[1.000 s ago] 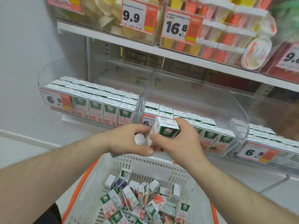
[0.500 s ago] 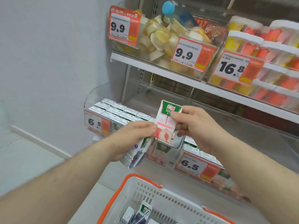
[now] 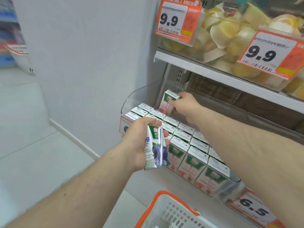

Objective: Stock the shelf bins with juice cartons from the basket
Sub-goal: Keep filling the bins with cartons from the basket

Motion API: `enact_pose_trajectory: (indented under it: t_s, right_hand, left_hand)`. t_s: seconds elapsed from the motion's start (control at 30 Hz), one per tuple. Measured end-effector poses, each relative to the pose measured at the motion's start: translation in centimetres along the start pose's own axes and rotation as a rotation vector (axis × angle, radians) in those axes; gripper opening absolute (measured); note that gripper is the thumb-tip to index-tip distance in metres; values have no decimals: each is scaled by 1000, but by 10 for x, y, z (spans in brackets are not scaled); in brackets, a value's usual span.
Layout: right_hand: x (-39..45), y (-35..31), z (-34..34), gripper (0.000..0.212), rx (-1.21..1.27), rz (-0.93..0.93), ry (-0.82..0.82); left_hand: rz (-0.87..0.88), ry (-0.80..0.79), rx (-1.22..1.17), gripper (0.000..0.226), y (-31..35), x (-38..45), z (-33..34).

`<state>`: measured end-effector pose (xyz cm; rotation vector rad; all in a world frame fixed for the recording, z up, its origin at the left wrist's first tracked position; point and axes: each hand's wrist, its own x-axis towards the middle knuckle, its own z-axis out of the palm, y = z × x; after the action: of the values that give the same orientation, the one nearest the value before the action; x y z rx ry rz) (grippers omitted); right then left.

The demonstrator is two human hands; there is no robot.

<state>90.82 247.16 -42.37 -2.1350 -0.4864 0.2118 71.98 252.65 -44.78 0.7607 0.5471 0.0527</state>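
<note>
My right hand point(image 3: 185, 105) grips a pink-and-green juice carton point(image 3: 168, 102) and holds it upright at the back of the left clear shelf bin point(image 3: 139, 94), just above the rows of cartons point(image 3: 184, 140) packed there. My left hand point(image 3: 139, 145) holds a blueberry juice carton point(image 3: 156, 150) with a straw on its side, in front of the bin's front left corner. The white basket with an orange rim point(image 3: 166, 209) shows only its near corner at the bottom; its contents are out of view.
The shelf above point(image 3: 213, 69) carries clear bins of yellow fruit cups with 9.9 price tags point(image 3: 174, 20). A 6.5 price tag point(image 3: 253, 211) fronts the bin to the right. A white wall point(image 3: 82, 55) and floor lie to the left.
My right hand has carried the pink carton from in front of the shelf into the back of the left bin. My left hand stays low with the blueberry carton. The view swung left.
</note>
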Motion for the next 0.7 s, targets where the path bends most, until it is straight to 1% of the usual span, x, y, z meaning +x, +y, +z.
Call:
enact_pose_trajectory:
  t_s: [0.1, 0.2, 0.27, 0.33, 0.4, 0.43, 0.5, 0.6, 0.7]
  right_hand:
    - [15, -2, 21, 16, -33, -5, -90]
    - [23, -4, 35, 27, -109, 4, -201]
    - [25, -8, 40, 27, -124, 25, -263]
    - [28, -11, 43, 31, -96, 110, -315]
    - [30, -12, 41, 31, 22, 235, -387]
    - [30, -11, 39, 27, 79, 265, -403]
    - [34, -9, 38, 21, 102, 277, -387]
    - [32, -7, 42, 24, -18, 238, -357]
    - [29, -8, 39, 32, -73, 300, -428]
  left_hand:
    - [-15, -15, -42, 25, 2, 1, -1]
    - [-27, -9, -53, 30, 2, 0, -2]
    - [-33, -12, -56, 32, 3, 0, -3]
    - [-45, -13, -52, 36, 3, 0, -4]
    - [-48, -13, -55, 38, 3, 1, -4]
    - [-45, -11, -61, 38, 3, 2, -4]
    - [-37, -5, -64, 39, 3, 3, -2]
    - [-33, 4, -56, 37, 3, 4, -1]
    - [-25, 10, -63, 36, 2, 3, 0]
